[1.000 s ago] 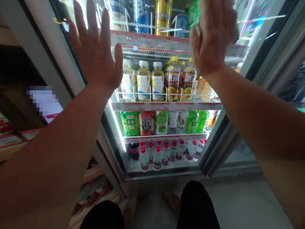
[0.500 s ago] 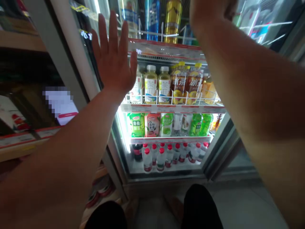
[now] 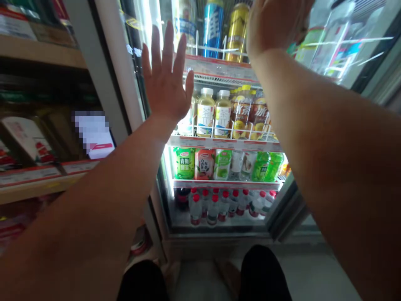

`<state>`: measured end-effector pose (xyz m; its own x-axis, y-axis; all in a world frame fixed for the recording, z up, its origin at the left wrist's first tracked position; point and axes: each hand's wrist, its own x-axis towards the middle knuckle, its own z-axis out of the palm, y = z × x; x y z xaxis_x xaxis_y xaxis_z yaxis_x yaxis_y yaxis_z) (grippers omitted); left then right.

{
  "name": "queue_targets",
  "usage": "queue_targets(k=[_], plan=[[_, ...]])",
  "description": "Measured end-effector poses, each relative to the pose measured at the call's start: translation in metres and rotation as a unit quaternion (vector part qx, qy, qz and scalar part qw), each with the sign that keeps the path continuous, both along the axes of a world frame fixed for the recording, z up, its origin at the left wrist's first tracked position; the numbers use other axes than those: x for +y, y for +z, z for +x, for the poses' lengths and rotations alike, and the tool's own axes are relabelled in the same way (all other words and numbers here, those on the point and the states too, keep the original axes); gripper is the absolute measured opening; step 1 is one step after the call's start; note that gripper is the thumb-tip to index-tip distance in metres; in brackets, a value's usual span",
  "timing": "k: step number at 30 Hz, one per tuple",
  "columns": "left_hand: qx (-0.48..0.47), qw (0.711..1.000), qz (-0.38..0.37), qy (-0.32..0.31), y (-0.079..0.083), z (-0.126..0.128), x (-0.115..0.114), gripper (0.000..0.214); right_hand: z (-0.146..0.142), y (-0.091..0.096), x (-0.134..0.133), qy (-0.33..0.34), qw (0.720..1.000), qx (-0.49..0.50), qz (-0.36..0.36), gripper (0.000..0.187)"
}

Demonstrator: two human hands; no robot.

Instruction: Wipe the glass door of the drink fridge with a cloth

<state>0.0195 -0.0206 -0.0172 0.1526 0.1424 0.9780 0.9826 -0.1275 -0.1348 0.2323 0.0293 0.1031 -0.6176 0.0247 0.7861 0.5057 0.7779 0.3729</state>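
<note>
My left hand [image 3: 169, 79] is raised with its fingers spread, palm toward the lit drinks fridge. It holds nothing and is in front of the fridge's left side, near the tea bottles with white caps [image 3: 205, 113]. High in the picture, my right hand [image 3: 278, 27] reaches to the upper shelf, just right of a gold can [image 3: 238, 29] and a blue can [image 3: 213, 27]. Its fingers are cut off by the top edge or turned away, so whatever it may hold is hidden.
Brown iced tea bottles with yellow caps [image 3: 242, 110] share the middle shelf. Below stand green bottles [image 3: 184, 163] and a red one [image 3: 204, 164], then red-capped water bottles [image 3: 213, 211] at the bottom. White wire rails [image 3: 219, 130] front the shelves. Goods shelves [image 3: 40, 50] flank the left.
The view has shifted, so the fridge's upper shelves and my left hand appear farther right and slightly lower. More of my right hand shows. My left hand stays spread.
</note>
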Motion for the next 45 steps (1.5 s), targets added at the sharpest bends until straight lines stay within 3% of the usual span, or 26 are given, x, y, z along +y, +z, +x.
queue_targets(k=[5,11,13,15,18,20,22,24,27,29,31,33,35,37,39,42,45], plan=[[-0.005,1.000,-0.007,-0.007,0.001,0.000,0.000,0.059,0.007,-0.012,0.001,-0.011,0.999,0.008,0.031,0.047],[-0.016,0.999,-0.015,-0.027,0.000,0.000,0.001,0.059,0.003,-0.010,0.000,-0.085,0.970,-0.069,0.216,0.051],[-0.012,1.000,-0.012,-0.017,-0.001,0.000,0.000,0.060,-0.001,-0.011,-0.003,-0.107,0.975,-0.045,0.191,0.054],[-0.006,1.000,0.001,-0.014,-0.001,0.000,0.001,0.060,-0.006,-0.011,-0.006,-0.158,0.978,0.081,0.109,0.062],[-0.004,1.000,0.007,0.004,-0.001,-0.002,0.003,0.060,-0.014,-0.006,-0.010,-0.232,0.923,0.306,-0.006,0.067],[-0.008,1.000,0.006,0.008,0.000,-0.003,0.004,0.060,-0.016,-0.004,-0.011,-0.248,0.904,0.348,-0.027,0.065],[-0.014,1.000,0.008,-0.014,0.000,-0.003,0.005,0.060,-0.013,-0.007,-0.010,-0.217,0.937,0.275,0.008,0.068],[-0.018,1.000,0.000,-0.025,0.000,-0.003,0.005,0.060,-0.007,-0.015,-0.007,-0.141,0.980,0.119,0.078,0.068],[-0.026,0.999,-0.013,-0.019,0.000,-0.001,0.003,0.062,0.002,-0.026,-0.002,-0.020,0.989,-0.076,0.123,0.057],[-0.033,0.999,-0.009,-0.031,0.000,-0.001,0.002,0.062,0.004,-0.031,0.002,0.011,0.989,-0.101,0.110,0.054],[-0.033,0.999,-0.002,-0.039,0.000,-0.001,0.002,0.062,0.003,-0.032,0.010,0.003,0.993,-0.040,0.108,0.053],[-0.029,0.999,0.002,-0.036,0.000,-0.001,0.003,0.062,0.000,-0.032,0.021,-0.015,0.987,0.114,0.110,0.055],[-0.031,0.999,-0.003,-0.035,0.000,-0.001,0.003,0.062,-0.002,-0.032,0.033,-0.015,0.948,0.300,0.100,0.059],[-0.034,0.999,-0.007,-0.020,0.000,-0.001,0.004,0.065,-0.003,-0.037,0.039,-0.005,0.915,0.393,0.091,0.060],[-0.030,1.000,-0.009,0.003,0.001,0.000,0.005,0.069,-0.001,-0.049,0.035,-0.011,0.938,0.331,0.103,0.058],[-0.022,1.000,-0.010,0.019,0.001,0.001,0.005,0.073,0.011,-0.075,0.016,-0.017,0.990,0.052,0.130,0.061],[-0.027,0.999,-0.007,0.018,0.001,0.002,0.004,0.070,0.036,-0.093,0.004,-0.008,0.981,-0.141,0.131,0.057]])
